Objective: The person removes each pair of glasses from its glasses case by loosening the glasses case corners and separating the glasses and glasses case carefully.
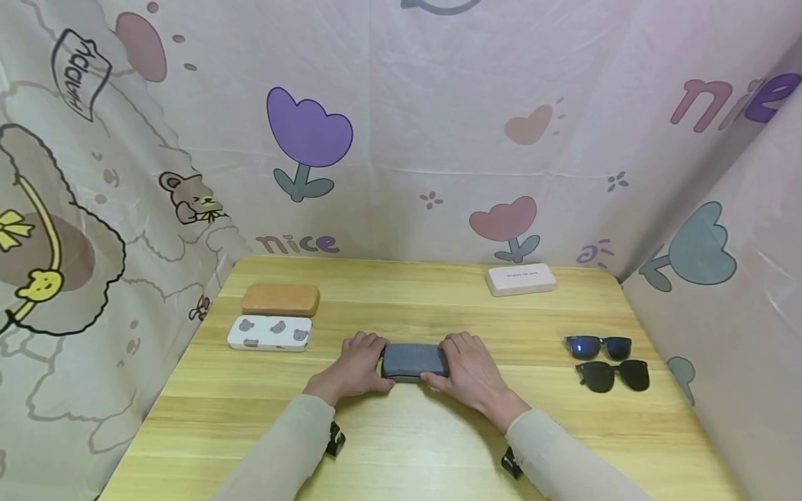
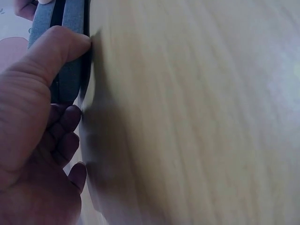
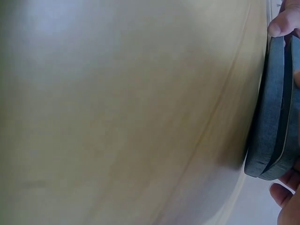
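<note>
A blue-grey glasses case (image 1: 415, 360) lies at the middle of the wooden table, between both hands. My left hand (image 1: 356, 363) grips its left end, thumb at the near side and fingers round the end. At the right end, my right hand (image 1: 470, 369) holds it with the thumb along the near lower edge. Seen from the left wrist, the case (image 2: 72, 77) shows a dark gap between lid and base. The right wrist view shows that same gap along the case (image 3: 269, 122). Its inside is hidden.
An orange-brown case (image 1: 280, 299) and a white bear-print case (image 1: 271, 333) lie at left. A pale case (image 1: 521, 279) sits at the back right. Blue-lensed sunglasses (image 1: 585, 347) and black sunglasses (image 1: 600, 377) lie near the right edge. Printed curtains (image 1: 401, 174) surround the table.
</note>
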A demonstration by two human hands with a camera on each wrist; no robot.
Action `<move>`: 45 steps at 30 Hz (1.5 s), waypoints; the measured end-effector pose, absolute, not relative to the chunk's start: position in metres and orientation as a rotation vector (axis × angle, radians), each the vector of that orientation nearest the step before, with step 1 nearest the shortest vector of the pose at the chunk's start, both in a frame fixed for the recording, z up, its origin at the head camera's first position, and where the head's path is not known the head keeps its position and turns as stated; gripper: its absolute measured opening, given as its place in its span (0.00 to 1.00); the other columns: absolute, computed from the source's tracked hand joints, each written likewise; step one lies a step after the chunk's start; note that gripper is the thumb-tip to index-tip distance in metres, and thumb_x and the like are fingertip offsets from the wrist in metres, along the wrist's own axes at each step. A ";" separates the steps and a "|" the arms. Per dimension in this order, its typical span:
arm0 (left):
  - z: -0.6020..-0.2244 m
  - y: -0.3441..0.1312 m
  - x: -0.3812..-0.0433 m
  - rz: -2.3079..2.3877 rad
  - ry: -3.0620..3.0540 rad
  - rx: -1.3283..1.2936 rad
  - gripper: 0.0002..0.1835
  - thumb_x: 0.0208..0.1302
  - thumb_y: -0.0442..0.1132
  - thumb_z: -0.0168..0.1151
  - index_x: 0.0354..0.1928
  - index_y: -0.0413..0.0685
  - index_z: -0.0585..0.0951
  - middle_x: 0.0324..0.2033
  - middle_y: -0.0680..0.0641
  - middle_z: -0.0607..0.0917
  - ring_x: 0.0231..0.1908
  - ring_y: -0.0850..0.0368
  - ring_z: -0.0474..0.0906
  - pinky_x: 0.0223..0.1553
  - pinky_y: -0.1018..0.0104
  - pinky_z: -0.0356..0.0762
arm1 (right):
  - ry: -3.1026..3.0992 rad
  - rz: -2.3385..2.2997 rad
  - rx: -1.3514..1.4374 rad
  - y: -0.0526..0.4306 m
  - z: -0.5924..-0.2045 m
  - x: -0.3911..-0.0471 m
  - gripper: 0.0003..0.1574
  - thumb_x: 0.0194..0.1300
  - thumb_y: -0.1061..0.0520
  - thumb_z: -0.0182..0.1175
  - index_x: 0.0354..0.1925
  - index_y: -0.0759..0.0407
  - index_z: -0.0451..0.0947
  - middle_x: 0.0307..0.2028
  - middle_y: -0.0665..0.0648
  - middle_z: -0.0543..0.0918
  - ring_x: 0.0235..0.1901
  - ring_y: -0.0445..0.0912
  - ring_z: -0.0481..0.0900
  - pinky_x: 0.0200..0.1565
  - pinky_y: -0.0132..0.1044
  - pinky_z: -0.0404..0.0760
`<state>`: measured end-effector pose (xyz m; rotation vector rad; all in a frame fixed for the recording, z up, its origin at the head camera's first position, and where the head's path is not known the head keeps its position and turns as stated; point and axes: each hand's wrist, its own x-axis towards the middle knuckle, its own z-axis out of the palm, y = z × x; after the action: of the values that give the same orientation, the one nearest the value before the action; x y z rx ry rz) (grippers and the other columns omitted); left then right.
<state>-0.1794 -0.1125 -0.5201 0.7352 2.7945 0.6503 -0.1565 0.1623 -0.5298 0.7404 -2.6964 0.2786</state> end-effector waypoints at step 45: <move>-0.521 -0.114 -0.183 0.740 2.717 0.640 0.43 0.49 0.52 0.80 0.64 0.36 0.77 0.56 0.46 0.83 0.60 0.47 0.69 0.64 0.46 0.63 | -2.915 0.781 0.495 0.167 -0.499 -0.194 0.27 0.68 0.32 0.67 0.39 0.54 0.86 0.34 0.50 0.88 0.34 0.45 0.84 0.43 0.44 0.83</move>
<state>-0.1827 -0.1137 -0.5211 0.6400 2.7168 0.7399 -0.1937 0.1673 -0.4989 0.4949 -2.9151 0.7810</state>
